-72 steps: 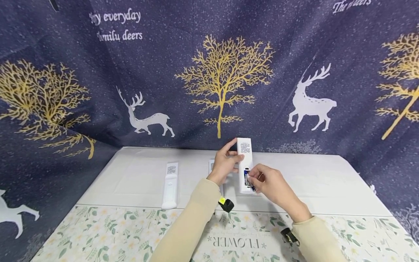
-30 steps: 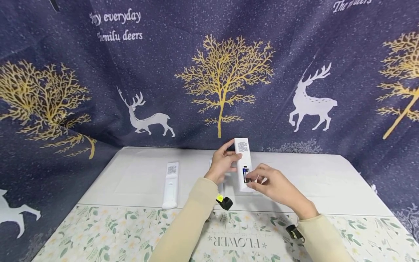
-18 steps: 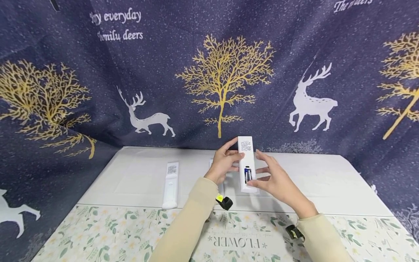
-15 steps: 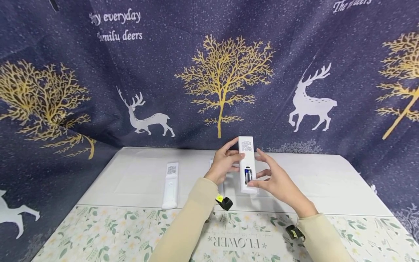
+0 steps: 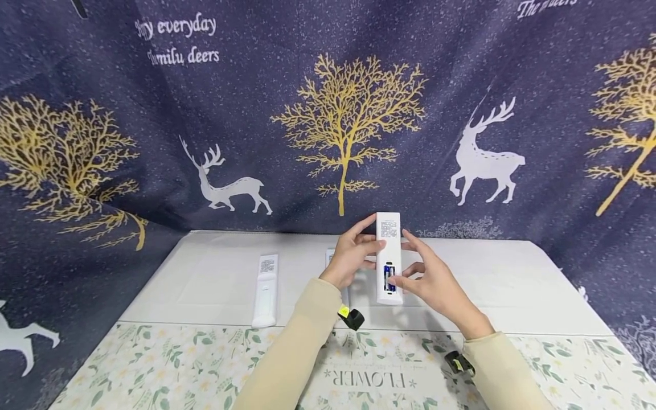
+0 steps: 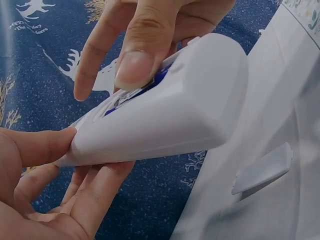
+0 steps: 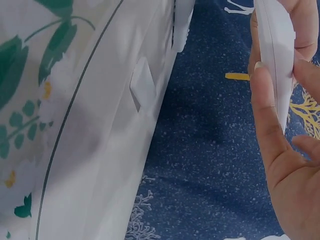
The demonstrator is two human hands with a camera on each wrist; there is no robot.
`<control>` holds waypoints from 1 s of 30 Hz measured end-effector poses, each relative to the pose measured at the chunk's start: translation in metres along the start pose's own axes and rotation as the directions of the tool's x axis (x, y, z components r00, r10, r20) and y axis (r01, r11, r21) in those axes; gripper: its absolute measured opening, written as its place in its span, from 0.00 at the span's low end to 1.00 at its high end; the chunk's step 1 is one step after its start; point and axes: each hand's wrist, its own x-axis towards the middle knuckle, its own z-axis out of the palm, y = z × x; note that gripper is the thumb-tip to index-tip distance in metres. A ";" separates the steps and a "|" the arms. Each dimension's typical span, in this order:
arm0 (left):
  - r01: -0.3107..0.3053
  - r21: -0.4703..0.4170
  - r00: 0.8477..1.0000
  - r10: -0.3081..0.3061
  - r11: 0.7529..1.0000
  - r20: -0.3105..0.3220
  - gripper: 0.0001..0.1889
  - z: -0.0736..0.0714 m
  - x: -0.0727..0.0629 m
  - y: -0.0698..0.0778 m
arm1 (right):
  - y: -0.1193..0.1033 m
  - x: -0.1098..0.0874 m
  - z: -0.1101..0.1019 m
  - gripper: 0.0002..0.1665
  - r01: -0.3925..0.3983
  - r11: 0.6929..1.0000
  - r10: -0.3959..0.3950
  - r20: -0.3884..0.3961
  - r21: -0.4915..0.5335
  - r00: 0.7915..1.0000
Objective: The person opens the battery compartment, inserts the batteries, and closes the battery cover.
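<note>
My left hand (image 5: 353, 256) grips a white remote control (image 5: 388, 242) near its upper end, thumb on its back and fingers behind. The remote is held nearly upright above the table, back towards me, its battery compartment uncovered. Two blue batteries (image 5: 386, 279) lie side by side inside. My right hand (image 5: 435, 282) holds the lower right side, its thumb pressing on the batteries. In the left wrist view that thumb (image 6: 136, 67) covers part of the compartment. In the right wrist view the remote (image 7: 280, 50) stands between the right hand's thumb and fingers.
Another white remote (image 5: 266, 290) lies back up on the table at left. A further device (image 5: 329, 254) is mostly hidden behind my left hand. A small white panel (image 6: 265, 169) lies on the white tabletop. Behind hangs a dark blue deer-print cloth (image 5: 307, 188).
Earlier my right fingers worked at a battery that stuck out of the compartment. Both batteries now lie inside; the right fingers have moved to the remote's side and the thumb presses the batteries.
</note>
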 end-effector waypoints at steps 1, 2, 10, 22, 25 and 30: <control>-0.001 -0.002 1.000 0.001 1.000 -0.003 0.36 0.000 0.000 0.000 | 0.000 0.000 0.000 0.63 0.005 1.000 -0.005 0.000 -0.001 1.000; -0.002 -0.005 1.000 0.002 1.000 -0.007 0.36 0.000 -0.001 0.001 | 0.000 0.000 0.001 0.62 0.010 1.000 -0.010 -0.002 -0.003 1.000; -0.006 -0.003 0.999 0.006 1.000 -0.035 0.36 0.002 -0.001 0.003 | 0.000 0.001 0.001 0.58 0.017 1.000 -0.017 -0.008 -0.024 1.000; -0.012 0.001 0.999 0.012 1.000 -0.037 0.37 0.001 -0.002 0.004 | 0.001 -0.001 0.004 0.54 0.022 0.998 -0.021 0.010 -0.057 1.000; -0.015 0.003 0.998 0.015 1.000 -0.053 0.37 0.000 -0.002 0.005 | 0.002 -0.001 0.004 0.51 0.020 0.996 -0.020 0.003 -0.083 1.000; -0.020 -0.011 0.995 0.019 1.000 -0.095 0.37 -0.002 -0.001 0.006 | 0.004 -0.001 0.004 0.44 0.017 0.991 -0.022 -0.042 -0.130 0.999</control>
